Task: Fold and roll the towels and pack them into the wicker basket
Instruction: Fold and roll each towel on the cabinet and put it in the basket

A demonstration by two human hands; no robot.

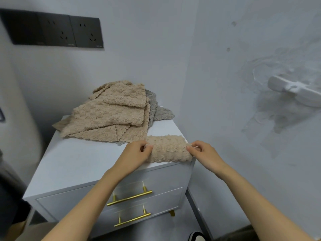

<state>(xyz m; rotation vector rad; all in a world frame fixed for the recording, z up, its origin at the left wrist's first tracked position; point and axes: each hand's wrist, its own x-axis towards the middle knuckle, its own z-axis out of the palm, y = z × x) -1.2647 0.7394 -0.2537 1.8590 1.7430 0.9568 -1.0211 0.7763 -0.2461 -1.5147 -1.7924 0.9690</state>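
Roll (169, 148) lies crosswise at the front right corner of the surface (78, 162), its near side right at the front edge. Left hand (139, 152) pinches the left end and right hand (203, 152) pinches the right end, fingers curled onto the cloth on both. The right hand hangs past the corner, off the surface.

Risks from here, my read:
- No margin at the edge. Any pull toward the person sends the roll off the front.
- The hands grip the ends only, so the middle is unsupported and the cloth is soft and fluffy. Lifted like this, I'd expect it to sag or loosen.
- I can't see where the loose tail of the roll lies. If it isn't tucked underneath, the roll likely springs open when the hands let go.
- Pile (111, 113) of unrolled beige towels sits just behind, its front hem just beside the roll's left end. The grey towel (156, 108) is partly under the pile. Sliding the roll back could catch that hem and drag the pile.
- The pile's left corner looks to hang over the surface edge. A tug from the right could shift the whole lot.
- Basket not in view. The carry means turning away from here, and a longer carry on a weak grip gives more chance to unroll.

Fix I'd suggest: wrap one hand around the middle before lifting.
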